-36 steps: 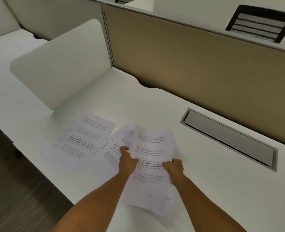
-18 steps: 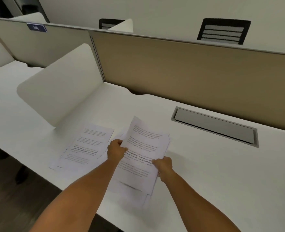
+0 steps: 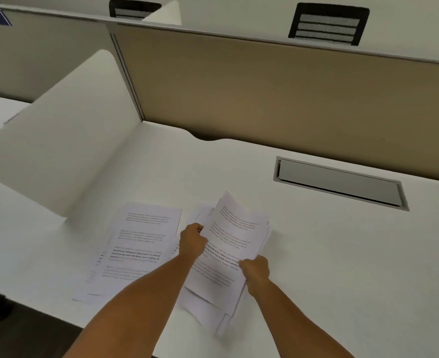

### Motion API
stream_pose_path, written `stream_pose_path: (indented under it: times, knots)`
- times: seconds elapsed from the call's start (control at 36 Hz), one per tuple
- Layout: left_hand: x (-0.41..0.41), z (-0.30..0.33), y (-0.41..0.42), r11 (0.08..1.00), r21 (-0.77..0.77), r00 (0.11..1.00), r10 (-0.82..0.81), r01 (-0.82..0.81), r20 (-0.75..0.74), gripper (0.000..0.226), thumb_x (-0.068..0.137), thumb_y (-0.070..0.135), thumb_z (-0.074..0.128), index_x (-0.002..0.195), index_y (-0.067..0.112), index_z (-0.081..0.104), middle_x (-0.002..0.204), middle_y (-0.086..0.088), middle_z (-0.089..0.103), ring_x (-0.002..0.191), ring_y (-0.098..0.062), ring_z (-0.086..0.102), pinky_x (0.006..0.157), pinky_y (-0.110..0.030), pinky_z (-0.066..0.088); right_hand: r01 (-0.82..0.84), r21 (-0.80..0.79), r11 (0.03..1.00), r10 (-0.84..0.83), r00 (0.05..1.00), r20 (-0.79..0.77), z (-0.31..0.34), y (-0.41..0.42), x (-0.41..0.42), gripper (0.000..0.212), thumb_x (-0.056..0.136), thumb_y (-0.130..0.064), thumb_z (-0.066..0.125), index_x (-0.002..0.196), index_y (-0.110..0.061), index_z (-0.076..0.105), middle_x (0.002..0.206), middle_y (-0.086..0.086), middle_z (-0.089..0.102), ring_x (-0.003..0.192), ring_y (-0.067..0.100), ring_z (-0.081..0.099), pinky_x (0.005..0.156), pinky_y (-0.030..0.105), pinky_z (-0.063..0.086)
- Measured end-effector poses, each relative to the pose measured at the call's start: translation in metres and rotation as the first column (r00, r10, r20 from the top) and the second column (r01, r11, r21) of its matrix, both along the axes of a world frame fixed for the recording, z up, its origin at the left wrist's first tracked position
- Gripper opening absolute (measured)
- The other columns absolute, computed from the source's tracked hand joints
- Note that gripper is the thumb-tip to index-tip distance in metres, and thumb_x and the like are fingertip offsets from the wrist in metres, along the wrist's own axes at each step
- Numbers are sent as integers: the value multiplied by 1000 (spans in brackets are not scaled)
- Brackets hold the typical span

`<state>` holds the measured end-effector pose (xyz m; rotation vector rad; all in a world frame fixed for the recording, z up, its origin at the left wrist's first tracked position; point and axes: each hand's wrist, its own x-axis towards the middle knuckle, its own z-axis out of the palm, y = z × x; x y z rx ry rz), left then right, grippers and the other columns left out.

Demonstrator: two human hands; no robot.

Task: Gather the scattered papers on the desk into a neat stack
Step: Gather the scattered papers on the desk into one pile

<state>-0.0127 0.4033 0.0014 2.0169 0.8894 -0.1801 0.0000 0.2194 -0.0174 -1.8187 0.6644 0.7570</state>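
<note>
I hold a loose bundle of printed white papers (image 3: 228,251) just above the white desk (image 3: 329,254), near its front edge. My left hand (image 3: 191,240) grips the bundle's left edge. At the right edge my right hand (image 3: 255,270) pinches it. The sheets are uneven, with lower corners sticking out at the bottom. To the left, a few more printed sheets (image 3: 135,244) lie flat on the desk, overlapping and slightly fanned.
A white side divider (image 3: 58,140) stands at the left. A tan partition panel (image 3: 277,94) runs along the back. A grey cable flap (image 3: 339,183) is set into the desk at the right. Dark floor shows past the desk's front-left edge.
Both hands have lifted the bundle off the desk and tilted its top upward. The sheets at the left have not moved. The camera view has shifted.
</note>
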Motion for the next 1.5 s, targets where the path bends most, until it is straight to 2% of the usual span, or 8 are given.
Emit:
stream_pose_path:
  times: [0.17, 0.33, 0.5, 0.75, 0.97, 1.19, 1.31, 1.5]
  knots:
    - [2, -22, 19, 997, 44, 997, -58, 61, -52, 19, 85, -6, 58, 99, 3, 65, 100, -13, 69, 85, -26, 68, 75, -37, 60, -109, -226, 968, 102, 994, -41, -2, 27, -2, 60, 89, -5, 59, 145, 2, 39, 139, 20, 52, 119, 33, 57, 101, 36, 49]
    - [1, -34, 33, 949, 270, 975, -111, 161, -193, 43, 88, 13, 63, 130, 16, 57, 136, -10, 47, 120, -28, 49, 98, -38, 47, -221, -369, 903, 179, 973, -145, 0, 47, -3, 57, 91, -13, 59, 144, -4, 38, 141, 21, 40, 129, 32, 43, 111, 41, 39]
    - [4, -44, 46, 973, 183, 958, -85, 138, -275, 53, 86, 20, 65, 136, 18, 49, 145, -10, 34, 128, -31, 38, 100, -42, 44, -140, -324, 936, 88, 982, -170, -3, 63, 0, 62, 87, -13, 65, 141, -6, 35, 141, 18, 31, 125, 31, 43, 105, 37, 40]
    - [5, -54, 51, 970, 199, 949, -77, 143, -305, 55, 82, 32, 69, 133, 20, 50, 136, -9, 43, 120, -29, 46, 96, -41, 44, -102, -293, 951, 40, 977, -211, -4, 70, 7, 71, 86, -20, 67, 141, -7, 24, 141, 15, 32, 94, 19, 35, 85, 31, 40]
    - [3, -53, 48, 982, 138, 961, -90, 130, -263, 37, 81, 26, 65, 116, 21, 56, 102, 1, 67, 95, -20, 58, 84, -35, 35, -27, -268, 963, -29, 979, -204, 0, 76, 7, 70, 80, -19, 73, 134, -9, 31, 124, 15, 41, 102, 25, 45, 95, 41, 48]
    - [-5, -42, 52, 995, -98, 1000, -6, 3, -30, 51, 82, 0, 68, 113, 17, 31, 101, -11, 60, 84, -29, 67, 71, -34, 61, 57, -130, 990, -85, 973, -216, 2, 67, 10, 79, 84, -10, 73, 144, -3, 23, 149, 20, 29, 132, 33, 39, 109, 49, 41]
    - [-7, -38, 57, 986, -153, 997, -71, 67, -22, 37, 80, 2, 71, 111, 7, 54, 100, -10, 65, 78, -19, 63, 59, -20, 54, 83, 11, 997, -79, 974, -211, -4, 59, 10, 89, 87, -3, 66, 154, 2, 8, 155, 20, 32, 140, 36, 37, 117, 48, 29]
    - [-19, -26, 61, 986, -142, 996, -87, 83, -18, 21, 77, 6, 74, 93, 9, 61, 81, 2, 62, 73, -14, 62, 56, -17, 50, 28, 45, 999, -22, 992, -127, -3, 50, 3, 62, 89, 5, 61, 145, 9, 35, 144, 22, 48, 126, 35, 51, 108, 41, 38]
